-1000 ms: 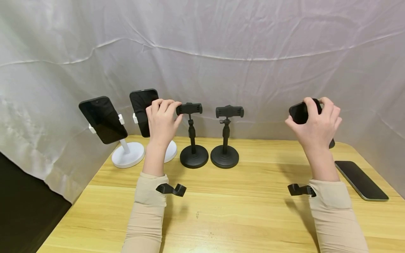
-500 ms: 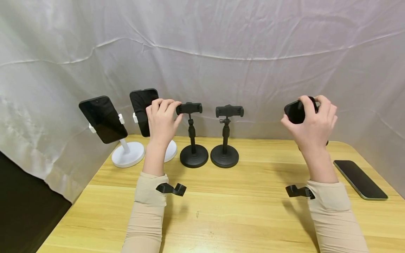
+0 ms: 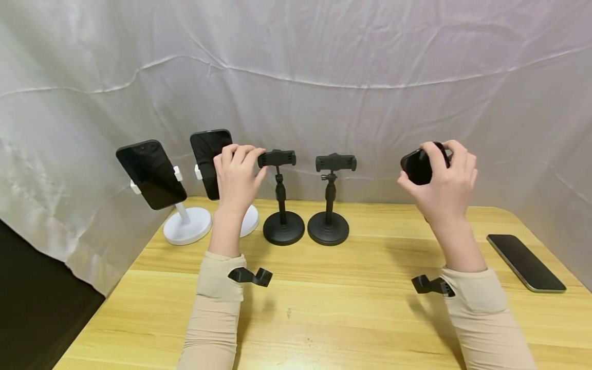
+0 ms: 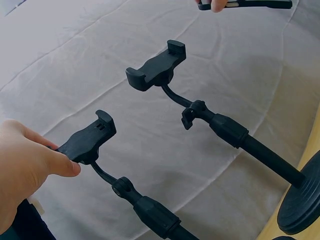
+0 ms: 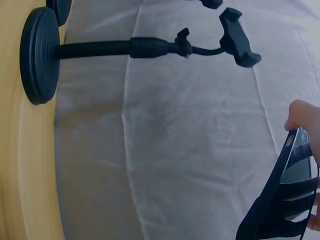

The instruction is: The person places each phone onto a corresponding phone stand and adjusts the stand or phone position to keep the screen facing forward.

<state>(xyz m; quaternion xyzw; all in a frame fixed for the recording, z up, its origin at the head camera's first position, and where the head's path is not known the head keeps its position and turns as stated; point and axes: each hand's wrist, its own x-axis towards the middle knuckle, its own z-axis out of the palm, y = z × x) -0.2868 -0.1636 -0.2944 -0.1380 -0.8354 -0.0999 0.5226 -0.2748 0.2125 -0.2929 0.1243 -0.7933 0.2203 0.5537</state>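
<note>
Pale cloth [image 3: 324, 51] backs the bench [image 3: 324, 308]; above it the right grip [image 3: 445, 185] holds a phone [image 3: 416, 167], likely stiff and slick, best taken by its edges; the left grip [image 3: 237, 179] pinches a black stand [image 3: 280, 192] by its top.

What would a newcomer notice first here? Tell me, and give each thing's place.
Probably the glossy black rectangular phone, held up in the right hand above the right side of the yellow wood-grain table. Next, perhaps, the two black round-based phone stands at the centre back, neither bearing a phone, the left hand pinching the left one's clamp. Farther left, two upright black phones lean in white round-based stands.
</note>
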